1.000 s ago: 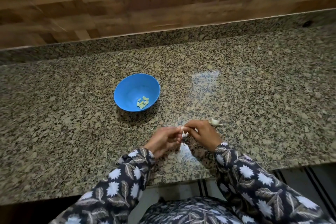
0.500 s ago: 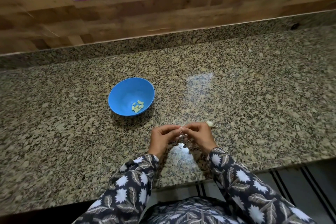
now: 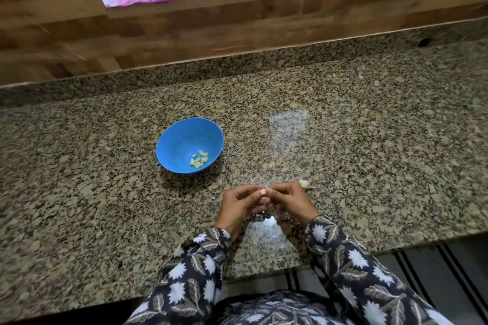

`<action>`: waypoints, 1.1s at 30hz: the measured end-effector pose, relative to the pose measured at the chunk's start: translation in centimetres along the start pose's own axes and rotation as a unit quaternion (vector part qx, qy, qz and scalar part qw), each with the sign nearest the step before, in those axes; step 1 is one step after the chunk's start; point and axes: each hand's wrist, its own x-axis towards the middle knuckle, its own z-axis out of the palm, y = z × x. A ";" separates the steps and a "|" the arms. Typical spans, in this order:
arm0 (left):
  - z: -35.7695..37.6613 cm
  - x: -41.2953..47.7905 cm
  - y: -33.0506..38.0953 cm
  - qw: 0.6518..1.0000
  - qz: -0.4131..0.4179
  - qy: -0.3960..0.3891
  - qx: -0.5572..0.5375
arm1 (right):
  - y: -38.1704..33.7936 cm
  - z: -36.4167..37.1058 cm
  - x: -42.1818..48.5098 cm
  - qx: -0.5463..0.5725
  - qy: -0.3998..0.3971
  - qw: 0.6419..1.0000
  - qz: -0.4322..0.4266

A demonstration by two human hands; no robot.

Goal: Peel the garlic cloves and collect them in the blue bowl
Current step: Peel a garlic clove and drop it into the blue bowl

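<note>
A small pale garlic clove [image 3: 263, 192] sits pinched between the fingertips of my left hand [image 3: 241, 206] and my right hand [image 3: 287, 200], just above the granite counter [image 3: 369, 166]. The blue bowl [image 3: 182, 140] stands up and to the left of my hands, about a hand's width away. Several peeled yellowish cloves [image 3: 199, 159] lie in its bottom. An unpeeled piece of garlic [image 3: 305, 183] lies on the counter just behind my right hand.
Thin papery peel scraps [image 3: 260, 216] lie on the counter under my hands. A granite upstand and wooden wall panel [image 3: 184, 34] run along the back. The counter's front edge is near my body, with striped floor [image 3: 435, 272] to the right.
My hands have stayed together on the clove, lifted slightly with fingertips meeting higher. The view has shifted a little, so the bowl appears further left.
</note>
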 end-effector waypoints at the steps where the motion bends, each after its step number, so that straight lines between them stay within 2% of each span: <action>1: 0.0 0.0 0.1 1.000 -0.008 -0.002 -0.012 | 0.0 0.0 -0.1 0.027 -0.007 1.000 0.003; 5: 0.0 0.2 0.0 1.000 -0.008 0.010 -0.005 | 0.2 0.0 -0.3 0.065 -0.013 0.998 0.016; 10: 0.2 0.4 -0.1 0.993 0.043 0.030 0.108 | 0.9 0.2 0.1 0.001 0.032 0.999 -0.020; 15: -0.1 0.6 -0.2 0.976 0.076 0.022 0.204 | 0.9 0.4 -0.3 -0.024 0.036 0.998 -0.045; 19: 0.2 0.5 0.0 0.981 0.055 0.036 0.183 | 0.9 0.7 -0.5 -0.063 0.033 0.997 -0.042; 26: 0.7 0.2 -0.2 0.986 0.042 0.052 0.151 | 0.7 1.1 -0.9 -0.099 0.094 0.990 -0.028; 33: -0.4 0.7 -0.7 0.970 0.058 0.151 0.182 | 1.1 1.4 -1.2 -0.098 0.135 0.986 -0.003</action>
